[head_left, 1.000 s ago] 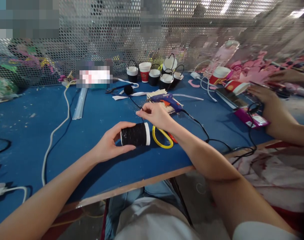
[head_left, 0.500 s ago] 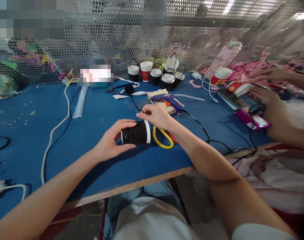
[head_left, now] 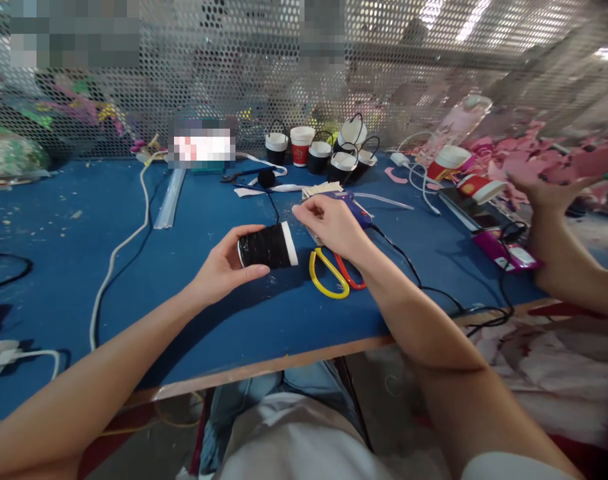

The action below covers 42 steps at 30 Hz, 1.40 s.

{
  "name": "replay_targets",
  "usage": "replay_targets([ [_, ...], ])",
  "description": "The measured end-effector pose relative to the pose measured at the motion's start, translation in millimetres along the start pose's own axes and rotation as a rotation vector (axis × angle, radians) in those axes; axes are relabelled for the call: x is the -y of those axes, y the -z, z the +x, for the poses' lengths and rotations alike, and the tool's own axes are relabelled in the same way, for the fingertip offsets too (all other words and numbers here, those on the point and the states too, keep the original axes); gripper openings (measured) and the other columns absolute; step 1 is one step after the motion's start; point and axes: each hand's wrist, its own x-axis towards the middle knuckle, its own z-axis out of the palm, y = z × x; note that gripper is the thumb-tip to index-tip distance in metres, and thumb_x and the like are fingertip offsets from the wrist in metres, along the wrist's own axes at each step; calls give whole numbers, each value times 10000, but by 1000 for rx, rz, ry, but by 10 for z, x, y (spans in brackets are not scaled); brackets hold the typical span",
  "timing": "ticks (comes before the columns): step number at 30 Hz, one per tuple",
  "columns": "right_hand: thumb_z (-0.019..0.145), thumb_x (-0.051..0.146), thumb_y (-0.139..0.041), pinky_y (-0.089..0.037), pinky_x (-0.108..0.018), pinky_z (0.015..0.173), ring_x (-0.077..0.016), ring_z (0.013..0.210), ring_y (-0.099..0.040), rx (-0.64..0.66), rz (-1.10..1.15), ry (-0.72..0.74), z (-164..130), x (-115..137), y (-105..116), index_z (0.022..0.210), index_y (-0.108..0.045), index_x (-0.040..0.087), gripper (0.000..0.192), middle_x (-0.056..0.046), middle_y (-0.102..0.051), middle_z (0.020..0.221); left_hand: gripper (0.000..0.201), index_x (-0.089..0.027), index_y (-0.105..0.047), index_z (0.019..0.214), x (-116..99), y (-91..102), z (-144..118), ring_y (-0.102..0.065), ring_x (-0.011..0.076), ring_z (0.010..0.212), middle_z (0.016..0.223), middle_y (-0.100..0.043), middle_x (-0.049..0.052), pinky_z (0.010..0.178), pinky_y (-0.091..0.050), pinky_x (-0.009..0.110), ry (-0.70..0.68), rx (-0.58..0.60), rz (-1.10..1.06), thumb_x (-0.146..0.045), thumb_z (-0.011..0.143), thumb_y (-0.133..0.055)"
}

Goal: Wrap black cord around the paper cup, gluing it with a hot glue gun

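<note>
My left hand (head_left: 227,265) is wrapped around a paper cup (head_left: 267,248) lying on its side, its wall covered in black cord and its white rim pointing right. A black strand (head_left: 276,212) runs from the cup up to a small ball of black cord (head_left: 267,177). My right hand (head_left: 333,225) is above and to the right of the rim, apart from the cup. Its thumb and fingertips are pinched together; what they hold, if anything, cannot be made out. Below that hand lie scissors with one yellow handle (head_left: 328,283) and one red handle (head_left: 351,273).
Behind my right hand lies a blue glue gun (head_left: 358,211), partly hidden. Several black-wrapped cups (head_left: 320,158) with loop handles and a red cup (head_left: 302,147) stand at the back. A white cable (head_left: 115,257) crosses the left side. At right, a co-worker's hand (head_left: 551,193) hovers near pink pieces.
My right hand has moved up and right, away from the strand and the cup. My left hand has tilted the cup, rim raised slightly. The co-worker's hand has lifted with pink material.
</note>
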Motion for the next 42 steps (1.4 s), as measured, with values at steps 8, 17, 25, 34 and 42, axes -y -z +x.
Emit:
replay_targets([
  [8,823,344,-529,-289,-233,509,-70,523,-378,198,-15,58,-154,256,16,661,-564,144,259,33,-469,555,622,-227,-477,1185,62,-6,-7,-579,182,951,1076,-578,48,796,-514,307,11,0,9,-322,644,-766],
  [17,861,353,-492,-384,-239,595,-103,646,-498,222,110,82,-294,75,-40,733,-571,160,245,0,-563,689,612,-182,-470,1204,-1,18,-16,-597,213,964,1132,-591,75,839,-511,358,164,42,148,-361,678,-725],
  [25,923,436,-352,-411,-311,910,-157,1039,-557,226,170,147,-292,-26,-25,1137,-559,183,391,-71,-624,1080,549,-190,-460,1184,34,-26,-72,-550,221,1040,1147,-537,88,912,-464,373,-26,151,402,-283,703,-707],
  [34,928,499,-251,-359,-338,1000,-161,1123,-527,345,299,58,-374,37,-89,1155,-572,195,497,-59,-619,1155,663,-212,-335,1335,17,-38,-103,-473,231,1140,1223,-473,111,972,-415,395,-177,304,563,-292,761,-658],
  [42,881,462,-428,-475,-290,703,-149,767,-616,6,82,60,-152,-53,200,840,-623,168,355,-55,-673,838,565,-222,-423,1275,-20,-26,-95,-493,230,1097,1171,-467,102,946,-435,394,-130,282,644,-288,761,-648],
])
